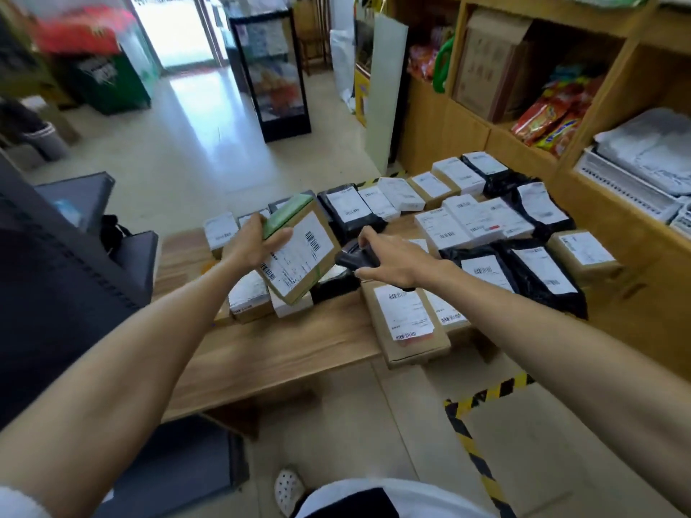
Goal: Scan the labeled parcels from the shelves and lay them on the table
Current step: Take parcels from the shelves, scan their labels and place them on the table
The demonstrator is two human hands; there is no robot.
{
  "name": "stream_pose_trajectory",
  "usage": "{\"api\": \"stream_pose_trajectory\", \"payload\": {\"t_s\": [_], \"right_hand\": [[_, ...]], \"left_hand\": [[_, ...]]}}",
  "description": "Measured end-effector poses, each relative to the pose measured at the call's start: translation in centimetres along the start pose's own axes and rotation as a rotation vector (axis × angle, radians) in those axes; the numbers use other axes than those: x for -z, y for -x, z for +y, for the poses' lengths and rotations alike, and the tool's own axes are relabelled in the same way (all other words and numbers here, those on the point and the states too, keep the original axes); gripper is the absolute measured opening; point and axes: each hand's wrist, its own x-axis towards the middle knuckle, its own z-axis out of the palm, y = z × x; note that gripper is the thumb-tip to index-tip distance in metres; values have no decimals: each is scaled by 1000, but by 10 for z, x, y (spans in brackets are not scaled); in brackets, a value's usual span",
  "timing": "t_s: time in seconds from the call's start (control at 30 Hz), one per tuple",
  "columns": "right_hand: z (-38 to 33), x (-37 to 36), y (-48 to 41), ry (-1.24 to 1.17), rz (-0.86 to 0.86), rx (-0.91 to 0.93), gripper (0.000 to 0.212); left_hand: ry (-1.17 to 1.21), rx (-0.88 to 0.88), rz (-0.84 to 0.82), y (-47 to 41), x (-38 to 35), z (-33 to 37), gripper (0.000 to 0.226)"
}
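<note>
My left hand [252, 244] grips a brown cardboard parcel [299, 252] with green tape and a white barcode label, tilted above the wooden table [291, 345]. My right hand [392, 261] holds a black handheld scanner [357, 257] just right of that parcel, its front end toward the label. Several labeled parcels lie on the table: black poly bags [538, 274], white boxes [463, 222] and a flat brown box [409, 323] at the near edge.
Wooden shelves [583, 117] on the right hold snack packets, a carton and white trays. Yellow-black tape [482, 398] marks the floor. A dark counter with a monitor [56, 256] stands left. A glass display case [273, 69] stands beyond the table.
</note>
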Motion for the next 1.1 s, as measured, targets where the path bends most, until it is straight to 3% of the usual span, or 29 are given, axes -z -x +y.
{"api": "stream_pose_trajectory", "payload": {"t_s": [0.13,0.27,0.37,0.5,0.67,1.1], "right_hand": [[-14,12,-21,5,81,41,45],[-28,17,-35,3,127,96,44],[-37,21,-47,43,109,126,47],[-49,20,-66,141,75,153,46],[-60,23,-90,175,44,150,49],[-81,19,-131,185,-11,145,45]], "left_hand": [[159,68,89,-4,22,-6,92],[154,81,88,-7,30,-14,85],[169,112,87,-17,32,-32,103],[173,136,93,-28,43,-50,111],[102,138,87,-36,57,-61,81],[115,140,105,-53,78,-80,58]]}}
